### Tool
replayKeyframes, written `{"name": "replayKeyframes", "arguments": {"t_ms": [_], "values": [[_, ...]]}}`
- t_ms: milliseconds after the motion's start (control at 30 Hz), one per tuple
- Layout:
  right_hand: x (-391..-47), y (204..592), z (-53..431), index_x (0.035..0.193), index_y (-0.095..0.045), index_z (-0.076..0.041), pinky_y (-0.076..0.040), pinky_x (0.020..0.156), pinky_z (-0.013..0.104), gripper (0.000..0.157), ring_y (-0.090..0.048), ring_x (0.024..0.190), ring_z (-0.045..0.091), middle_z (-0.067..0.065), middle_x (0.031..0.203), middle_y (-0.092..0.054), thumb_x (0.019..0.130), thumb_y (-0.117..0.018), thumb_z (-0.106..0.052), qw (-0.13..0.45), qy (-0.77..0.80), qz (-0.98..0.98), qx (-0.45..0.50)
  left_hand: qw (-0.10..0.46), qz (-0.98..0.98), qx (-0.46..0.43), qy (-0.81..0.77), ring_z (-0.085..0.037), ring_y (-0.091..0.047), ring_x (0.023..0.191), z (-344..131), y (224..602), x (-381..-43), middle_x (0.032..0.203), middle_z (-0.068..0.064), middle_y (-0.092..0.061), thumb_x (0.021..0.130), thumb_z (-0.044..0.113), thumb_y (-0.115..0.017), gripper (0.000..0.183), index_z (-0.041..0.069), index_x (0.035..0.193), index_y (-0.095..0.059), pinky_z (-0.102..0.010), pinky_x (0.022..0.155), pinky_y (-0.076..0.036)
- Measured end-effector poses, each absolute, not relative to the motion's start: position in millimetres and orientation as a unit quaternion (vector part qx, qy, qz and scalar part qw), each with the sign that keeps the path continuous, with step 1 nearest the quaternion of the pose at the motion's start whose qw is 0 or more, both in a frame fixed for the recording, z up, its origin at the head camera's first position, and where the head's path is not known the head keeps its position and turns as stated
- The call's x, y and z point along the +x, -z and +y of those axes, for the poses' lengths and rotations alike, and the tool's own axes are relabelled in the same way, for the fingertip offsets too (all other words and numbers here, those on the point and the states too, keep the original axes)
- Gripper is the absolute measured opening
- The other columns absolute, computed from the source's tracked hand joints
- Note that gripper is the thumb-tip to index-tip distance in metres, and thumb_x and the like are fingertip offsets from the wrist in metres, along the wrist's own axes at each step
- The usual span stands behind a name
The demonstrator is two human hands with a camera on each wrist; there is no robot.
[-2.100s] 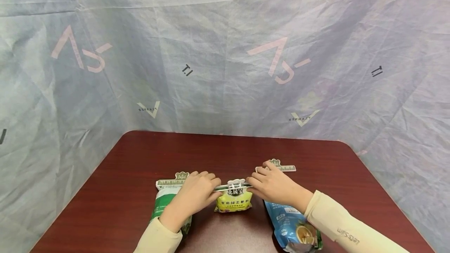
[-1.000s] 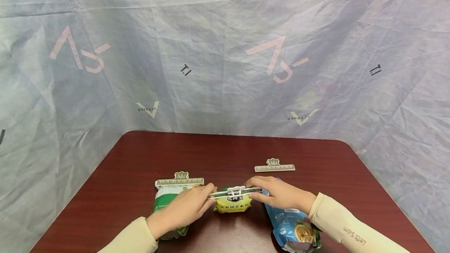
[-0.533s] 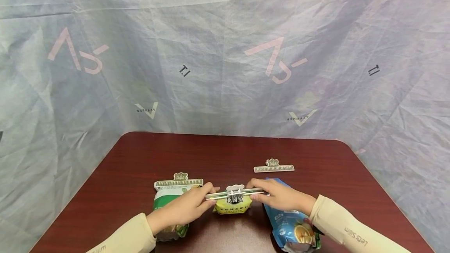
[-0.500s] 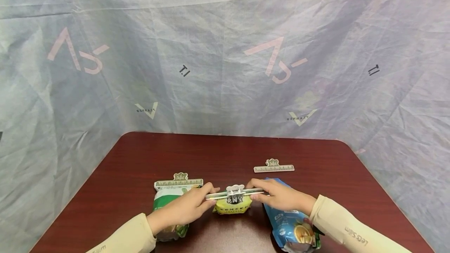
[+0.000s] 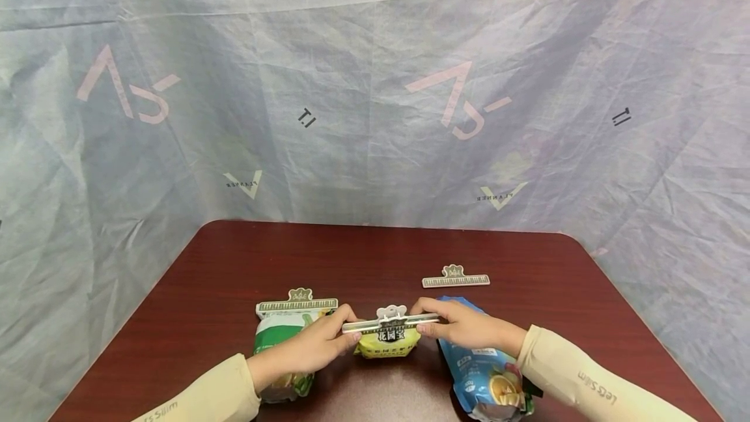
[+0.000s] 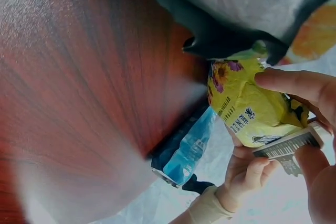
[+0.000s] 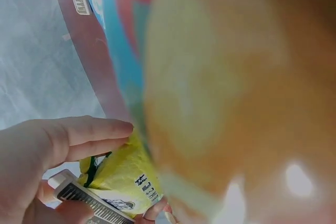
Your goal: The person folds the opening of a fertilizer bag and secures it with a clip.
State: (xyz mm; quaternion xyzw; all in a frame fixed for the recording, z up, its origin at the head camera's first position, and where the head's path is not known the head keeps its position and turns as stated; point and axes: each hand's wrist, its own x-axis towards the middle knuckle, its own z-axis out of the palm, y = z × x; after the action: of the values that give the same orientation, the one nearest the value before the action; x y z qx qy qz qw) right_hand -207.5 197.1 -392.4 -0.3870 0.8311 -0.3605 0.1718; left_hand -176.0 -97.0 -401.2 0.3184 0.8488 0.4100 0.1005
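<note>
A small yellow printed bag [image 5: 387,346] sits mid-table with a long ruler-patterned bag clip [image 5: 391,323] across its top edge. My left hand [image 5: 316,346] pinches the clip's left end between thumb and fingers. At the right end, my right hand [image 5: 463,325] holds it the same way, thumb in front. The left wrist view shows the clip [image 6: 289,145] against the yellow bag's [image 6: 252,108] folded top, both hands at it. In the right wrist view the thumb lies on the clip [image 7: 94,203] while the fingers reach over the yellow bag [image 7: 126,177].
Left of the yellow bag lies a green-and-white bag [image 5: 274,331] with a similar clip [image 5: 297,303] across its top. A blue pouch [image 5: 477,370] with fruit pictures lies under my right forearm. Another clip [image 5: 456,278] rests alone behind it on the dark red table [image 5: 375,253].
Both hands have come lower and nearer, the left wrist swinging outward. The clip over the yellow bag has turned from edge-on to show its patterned face. The other bags and loose clip stay put.
</note>
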Motion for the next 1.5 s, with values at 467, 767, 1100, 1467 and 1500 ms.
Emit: {"name": "replayKeyframes", "arguments": {"t_ms": [467,767,1100,1467,1500], "values": [[-208.1,388.6,190.6,0.109,-0.052,-0.021,-0.05,0.074,0.043,0.015,-0.06,0.09,0.029,0.007,0.1,-0.056,0.096,-0.047,-0.028,0.252,0.436,0.801,-0.323,0.149,0.818,0.287,-0.475,-0.023,-0.057,0.08,-100.0,398.5,-181.2,0.086,-0.007,-0.053,0.096,0.017,-0.048,0.01,0.008,0.093,-0.045,-0.035,0.061,-0.052],[-207.6,390.2,182.9,0.111,-0.052,-0.01,-0.05,0.075,0.047,0.018,-0.061,0.092,0.037,0.011,0.104,-0.056,0.096,-0.048,-0.021,0.314,0.519,0.754,-0.255,0.218,0.791,0.239,-0.52,-0.03,-0.06,0.094,-104.4,397.1,-184.1,0.097,-0.009,-0.053,0.097,0.02,-0.045,0.014,0.006,0.097,-0.043,-0.044,0.068,-0.051],[-208.0,392.3,176.3,0.111,-0.048,-0.007,-0.05,0.076,0.047,0.023,-0.061,0.093,0.036,0.013,0.103,-0.057,0.096,-0.048,-0.024,0.368,0.551,0.721,-0.203,0.268,0.751,0.198,-0.57,-0.03,-0.062,0.087,-107.3,402.1,-190.4,0.094,-0.014,-0.051,0.098,0.017,-0.044,0.017,0.001,0.099,-0.04,-0.048,0.072,-0.05],[-217.7,395.1,170.7,0.109,-0.047,-0.007,-0.05,0.075,0.047,0.022,-0.062,0.092,0.038,0.018,0.097,-0.058,0.096,-0.049,-0.024,0.405,0.564,0.705,-0.148,0.288,0.745,0.159,-0.58,-0.027,-0.062,0.082,-109.5,407.5,-201.3,0.092,-0.015,-0.051,0.097,0.02,-0.046,0.019,0.002,0.096,-0.04,-0.044,0.071,-0.051],[-218.3,395.2,170.2,0.109,-0.047,-0.006,-0.05,0.075,0.047,0.022,-0.062,0.092,0.038,0.018,0.097,-0.058,0.096,-0.049,-0.023,0.408,0.565,0.702,-0.144,0.289,0.743,0.158,-0.582,-0.027,-0.062,0.081,-109.6,408.1,-202.2,0.091,-0.015,-0.052,0.097,0.02,-0.046,0.019,0.002,0.096,-0.04,-0.044,0.071,-0.051]]}}
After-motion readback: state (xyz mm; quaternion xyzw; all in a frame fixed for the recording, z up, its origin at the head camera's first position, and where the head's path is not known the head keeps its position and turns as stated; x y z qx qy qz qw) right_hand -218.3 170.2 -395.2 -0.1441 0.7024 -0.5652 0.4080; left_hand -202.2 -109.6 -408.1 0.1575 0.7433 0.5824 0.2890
